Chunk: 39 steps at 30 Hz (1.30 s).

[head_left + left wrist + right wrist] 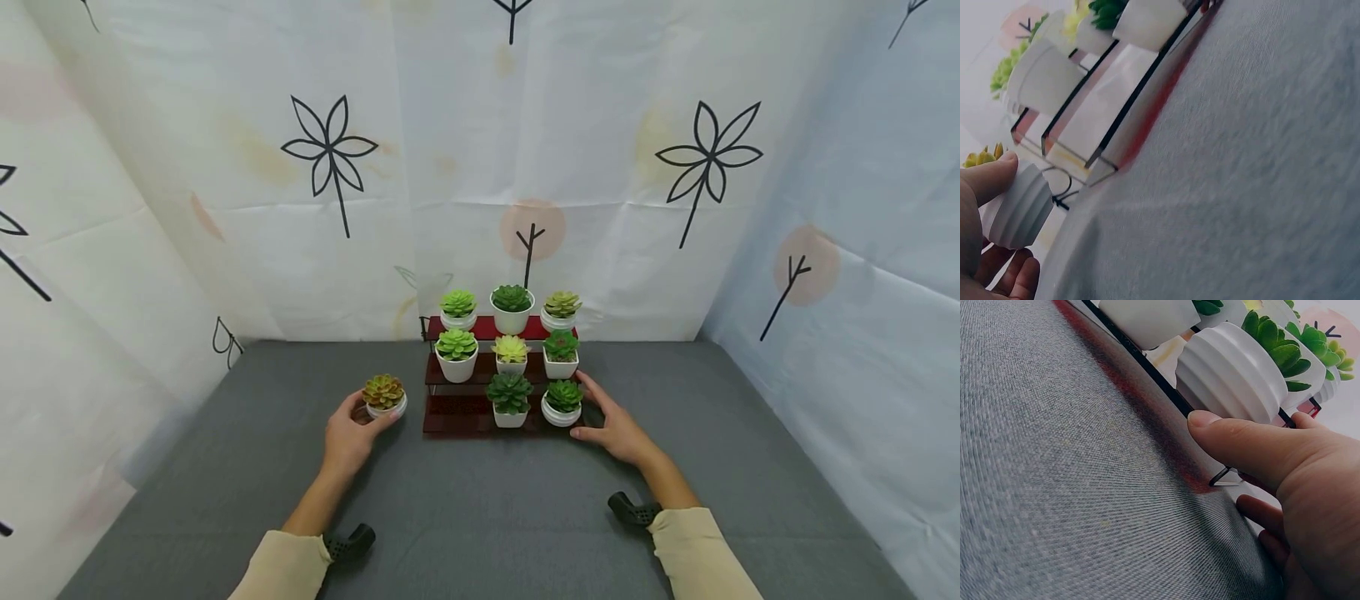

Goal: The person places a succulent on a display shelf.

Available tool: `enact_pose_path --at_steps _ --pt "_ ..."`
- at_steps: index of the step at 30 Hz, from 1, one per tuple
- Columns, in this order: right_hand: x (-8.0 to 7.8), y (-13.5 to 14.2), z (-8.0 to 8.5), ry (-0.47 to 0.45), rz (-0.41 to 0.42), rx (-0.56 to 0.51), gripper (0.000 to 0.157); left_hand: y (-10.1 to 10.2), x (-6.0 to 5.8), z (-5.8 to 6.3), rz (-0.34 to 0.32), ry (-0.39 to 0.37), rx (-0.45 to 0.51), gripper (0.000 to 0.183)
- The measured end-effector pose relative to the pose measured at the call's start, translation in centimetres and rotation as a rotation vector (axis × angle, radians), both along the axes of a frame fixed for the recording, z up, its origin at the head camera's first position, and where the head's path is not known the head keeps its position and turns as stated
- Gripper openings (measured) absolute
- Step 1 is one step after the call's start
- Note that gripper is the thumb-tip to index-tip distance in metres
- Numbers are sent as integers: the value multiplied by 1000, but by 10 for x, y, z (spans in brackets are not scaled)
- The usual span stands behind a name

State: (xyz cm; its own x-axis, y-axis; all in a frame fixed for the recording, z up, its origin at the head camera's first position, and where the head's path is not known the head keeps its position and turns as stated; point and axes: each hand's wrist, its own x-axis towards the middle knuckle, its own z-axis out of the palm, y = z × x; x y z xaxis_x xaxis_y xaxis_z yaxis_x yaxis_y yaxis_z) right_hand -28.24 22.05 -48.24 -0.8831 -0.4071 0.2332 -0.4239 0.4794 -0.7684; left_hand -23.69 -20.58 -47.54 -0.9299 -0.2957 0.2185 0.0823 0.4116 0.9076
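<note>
My left hand (348, 440) pinches a potted succulent (384, 393) with yellow-brown leaves by its white ribbed pot (1017, 206), lifted beside the stand's left end. A dark red, three-tier display stand (453, 423) stands at the table's back. My right hand (617, 429) holds the stand's right end, the thumb (1222, 428) on the lowest tier's front edge and other fingers around the side. Close to that thumb, a green succulent in a ribbed pot (1229, 372) sits on the lowest tier, with a dark green succulent (510, 400) to its left.
Three succulents stand on the middle tier, among them a red-tipped one (560, 354), and three on the top tier, including a dark green one (512, 308). A grey cloth (480, 517) covers the table. White patterned curtains (585, 167) hang behind and at both sides.
</note>
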Motion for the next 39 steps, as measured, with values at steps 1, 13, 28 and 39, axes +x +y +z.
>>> enact_pose_path --at_steps 1,13,28,39 --pt "-3 1 -4 -4 -3 -2 93 2 1 1 -12 -4 0 68" --pt "-5 4 -6 -27 -4 -7 94 21 6 2 -92 -26 21 68" --pt "-3 3 -5 -19 -7 -2 92 43 5 -5 -118 -7 -5 65" --pt "4 -2 2 -14 -12 -3 90 59 2 -11 -115 14 -29 66"
